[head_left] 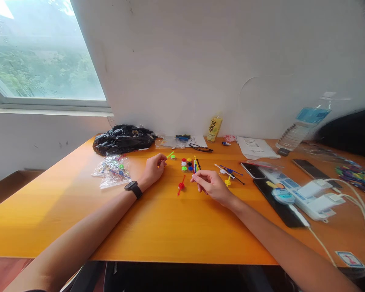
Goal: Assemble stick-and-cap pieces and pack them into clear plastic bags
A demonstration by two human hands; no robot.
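Note:
My left hand [156, 166], with a black watch [133, 189] on its wrist, is closed at the lower end of a thin green arrow-shaped stick [170, 155]. A green disc [173, 157] is right beside that stick. My right hand [213, 185] is pinched, thumb against fingers; anything between the fingertips is too small to make out. Left of it lies a red arrow piece [181, 187] with a red round centre. Coloured discs [184, 164] sit in small rows between my hands. Several thin coloured sticks [197, 163] lie just beyond my right fingertips.
Blue, black and white arrow sticks [233, 170] and a yellow arrow piece [228, 181] lie to the right. Plastic bags of parts [113, 170] and a black bag [123, 138] are on the left. A phone [253, 170], power strip [302, 198] with cables and bottle [301, 127] stand right.

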